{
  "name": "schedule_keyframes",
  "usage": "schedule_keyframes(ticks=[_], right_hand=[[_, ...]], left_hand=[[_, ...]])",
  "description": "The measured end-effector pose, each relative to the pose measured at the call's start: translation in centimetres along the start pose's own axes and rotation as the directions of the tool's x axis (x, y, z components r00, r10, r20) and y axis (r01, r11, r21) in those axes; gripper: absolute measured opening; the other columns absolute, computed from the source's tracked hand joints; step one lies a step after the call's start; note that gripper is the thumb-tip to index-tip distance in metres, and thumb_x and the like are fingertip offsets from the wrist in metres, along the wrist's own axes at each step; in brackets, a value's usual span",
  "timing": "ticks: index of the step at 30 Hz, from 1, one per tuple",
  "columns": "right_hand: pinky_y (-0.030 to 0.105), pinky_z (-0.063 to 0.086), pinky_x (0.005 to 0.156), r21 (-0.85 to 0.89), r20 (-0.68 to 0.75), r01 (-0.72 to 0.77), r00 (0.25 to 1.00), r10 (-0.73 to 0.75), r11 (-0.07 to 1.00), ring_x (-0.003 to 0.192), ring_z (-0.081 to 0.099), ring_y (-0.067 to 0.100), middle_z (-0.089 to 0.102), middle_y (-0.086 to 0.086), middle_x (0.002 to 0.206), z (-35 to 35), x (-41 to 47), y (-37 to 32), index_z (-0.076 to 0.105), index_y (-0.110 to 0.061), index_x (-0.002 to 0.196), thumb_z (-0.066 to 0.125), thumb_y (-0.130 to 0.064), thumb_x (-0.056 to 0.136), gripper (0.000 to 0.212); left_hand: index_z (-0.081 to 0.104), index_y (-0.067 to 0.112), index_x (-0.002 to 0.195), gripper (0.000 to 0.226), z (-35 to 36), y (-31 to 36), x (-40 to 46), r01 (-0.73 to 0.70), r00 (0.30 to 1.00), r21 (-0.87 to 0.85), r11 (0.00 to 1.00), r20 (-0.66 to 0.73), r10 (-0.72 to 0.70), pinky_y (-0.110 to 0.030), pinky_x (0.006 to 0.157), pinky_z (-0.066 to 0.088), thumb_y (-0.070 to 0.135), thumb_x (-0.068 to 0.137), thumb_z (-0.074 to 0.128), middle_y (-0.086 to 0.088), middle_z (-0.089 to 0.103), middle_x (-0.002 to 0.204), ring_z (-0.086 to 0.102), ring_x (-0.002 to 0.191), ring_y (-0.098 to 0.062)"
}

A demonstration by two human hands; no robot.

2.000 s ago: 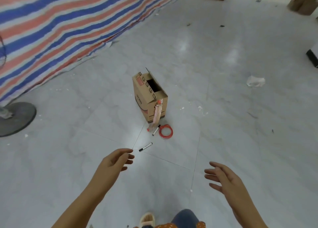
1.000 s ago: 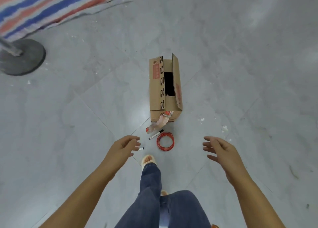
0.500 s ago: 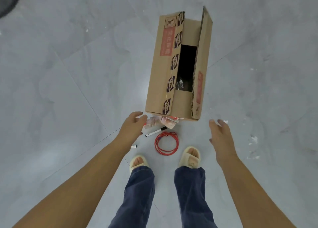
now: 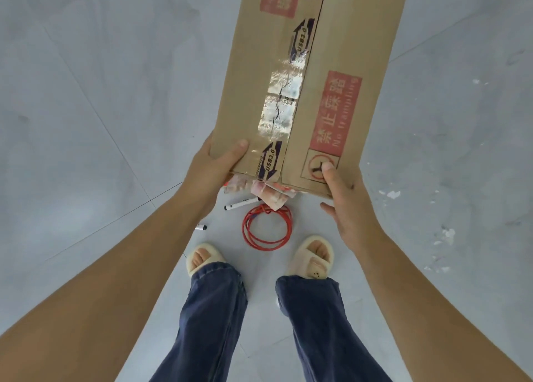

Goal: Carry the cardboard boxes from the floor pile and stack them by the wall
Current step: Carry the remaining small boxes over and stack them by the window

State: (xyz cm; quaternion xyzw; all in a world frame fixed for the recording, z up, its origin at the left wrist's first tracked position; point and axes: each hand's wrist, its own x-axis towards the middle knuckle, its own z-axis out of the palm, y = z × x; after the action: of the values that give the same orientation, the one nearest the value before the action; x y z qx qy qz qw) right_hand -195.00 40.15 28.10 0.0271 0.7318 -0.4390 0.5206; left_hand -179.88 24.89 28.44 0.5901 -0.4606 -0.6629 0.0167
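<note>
the person is standing over a tall cardboard box (image 4: 314, 64) and taking hold of its near end with both hands. the left hand (image 4: 213, 169) is gripping the near left corner, thumb lying across the taped top face and fingers hidden underneath. the right hand (image 4: 347, 205) is gripping the near right corner, thumb pressing on the printed warning symbol, the other fingers curling below the edge. the box is stretching away from the body, its far end running out of the top of the view, so whether it is fully off the grey tiled floor (image 4: 86, 107) is hard to tell. its flaps are lying shut under clear tape, and a strip of crumpled red tape (image 4: 265, 191) is hanging from the near edge.

on the floor just below the box, a coil of red cable (image 4: 266, 228) and a marker pen (image 4: 240, 204) are lying between the box and the sandalled feet; a second marker (image 4: 201, 227) is peeking out beside the left forearm.

this looks like the pick-up step for this box. the next move is probably calling for a level lift, stepping clear of the cable and pens, then turning toward the wall, which is not in view.
</note>
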Motion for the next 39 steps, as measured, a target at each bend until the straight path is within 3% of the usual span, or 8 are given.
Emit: schedule_keyframes(ticks=[4,11,13,16,23,28,32,39], right_hand=[[0.042,0.042,0.099,0.024,0.015,-0.026,1.0,0.026,0.999,0.108,0.058,0.003,0.065,-0.021,0.111,-1.2,-2.7,-3.0,0.05,-0.04,0.123,0.056,-0.049,0.087,0.038],[0.058,0.052,0.086,0.253,-0.001,0.028,1.0,-0.029,0.967,0.102,0.068,0.019,0.07,-0.003,0.115,0.6,-13.0,-11.5,0.053,-0.03,0.129,0.06,-0.043,0.083,0.049],[0.057,0.052,0.087,0.215,-0.015,0.054,0.999,-0.052,0.975,0.102,0.068,0.018,0.07,-0.005,0.115,1.2,-16.4,-14.3,0.053,-0.031,0.13,0.063,-0.046,0.079,0.054],[0.056,0.052,0.089,0.141,0.01,0.112,0.993,-0.114,0.984,0.101,0.068,0.015,0.07,-0.008,0.113,2.0,-21.6,-18.7,0.054,-0.033,0.127,0.062,-0.042,0.086,0.042],[0.06,0.052,0.086,-0.025,0.191,0.305,0.936,-0.295,0.952,0.102,0.066,0.014,0.071,-0.012,0.107,5.5,-33.1,-27.1,0.057,-0.037,0.122,0.058,-0.042,0.09,0.032],[0.036,0.049,0.067,-0.096,0.411,0.437,0.835,-0.364,0.894,0.102,0.065,0.015,0.069,-0.01,0.109,8.7,-41.2,-29.1,0.056,-0.038,0.122,0.058,-0.043,0.09,0.032],[0.046,0.054,0.08,-0.182,0.61,0.511,0.729,-0.311,0.84,0.102,0.064,0.018,0.068,-0.007,0.111,11.2,-47.5,-28.4,0.053,-0.039,0.122,0.057,-0.044,0.091,0.032],[0.043,0.055,0.08,-0.254,0.868,0.636,0.483,-0.118,0.729,0.093,0.069,0.017,0.074,-0.005,0.098,16.9,-59.2,-22.8,0.057,-0.037,0.115,0.055,-0.042,0.091,0.025]], left_hand=[[0.052,0.049,0.103,0.02,0.0,3.0,-2.6,-0.054,0.998,-0.017,0.998,0.011,0.054,-0.009,0.067,0.045,0.035,0.091,0.06,0.027,0.065,0.099,0.061,0.084,0.017],[0.052,0.046,0.099,0.015,-2.2,11.8,-12.7,-0.143,0.987,-0.136,0.98,-0.097,0.131,-0.033,0.073,0.051,0.034,0.093,0.057,0.033,0.067,0.077,0.062,0.071,0.015],[0.053,0.046,0.105,0.017,-3.4,13.6,-16.8,-0.135,0.983,-0.174,0.975,-0.145,0.111,-0.049,0.088,0.049,0.037,0.092,0.057,0.027,0.068,0.088,0.063,0.079,0.008],[0.051,0.042,0.12,0.03,-5.3,16.4,-23.1,-0.16,0.966,-0.256,0.953,-0.237,0.099,-0.051,0.093,0.047,0.037,0.091,0.058,0.021,0.065,0.103,0.06,0.093,0.001],[0.055,0.039,0.114,0.024,-11.1,22.3,-36.9,-0.346,0.885,-0.333,0.877,-0.426,0.188,-0.042,0.08,0.048,0.031,0.092,0.057,0.029,0.067,0.078,0.06,0.064,0.015],[0.054,0.036,0.122,0.032,-13.7,21.1,-47.8,-0.434,0.794,-0.454,0.778,-0.601,0.092,-0.049,0.088,0.049,0.035,0.091,0.059,0.022,0.066,0.096,0.06,0.081,0.005],[0.056,0.033,0.12,0.03,-14.3,17.4,-56.5,-0.553,0.667,-0.505,0.662,-0.745,-0.01,-0.042,0.078,0.05,0.033,0.09,0.06,0.019,0.069,0.09,0.063,0.079,0.0],[0.056,0.038,0.099,0.014,-15.3,8.5,-69.6,-0.729,0.433,-0.482,0.486,-0.875,-0.219,-0.032,0.061,0.048,0.028,0.091,0.06,0.016,0.069,0.079,0.063,0.057,0.009]])
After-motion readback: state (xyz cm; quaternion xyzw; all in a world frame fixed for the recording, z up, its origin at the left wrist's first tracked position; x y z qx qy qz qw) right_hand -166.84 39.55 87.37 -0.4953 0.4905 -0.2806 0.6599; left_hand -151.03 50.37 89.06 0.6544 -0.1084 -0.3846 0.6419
